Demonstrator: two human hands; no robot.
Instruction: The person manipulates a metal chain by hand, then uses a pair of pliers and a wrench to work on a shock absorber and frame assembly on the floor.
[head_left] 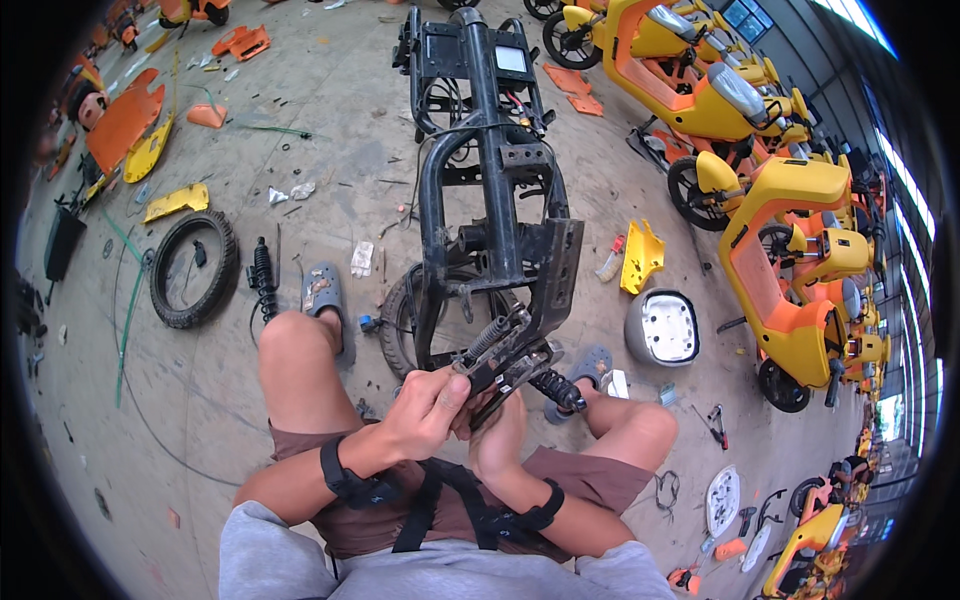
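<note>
Frame of black tubing (497, 200) is sitting at 12 o'clock from the person (450, 580); dark bracket (484, 376) is projecting at its 6 o'clock end. Left hand (426, 412) is pinching the bracket, thumb uppermost; right hand (499, 438) is meeting it from 5 o'clock, fingertips hidden, can't tell its grip. Loose tyre (227, 268) is lying at 10 o'clock.

Place: vehicle workshop
Right side: rows of yellow-and-orange plastic-bodied scooters (748, 260)
Centre: bare black tubular metal frame (496, 190)
Underfoot: dusty grey floor (350, 120), loose round black rubber tyre (226, 265)
</note>
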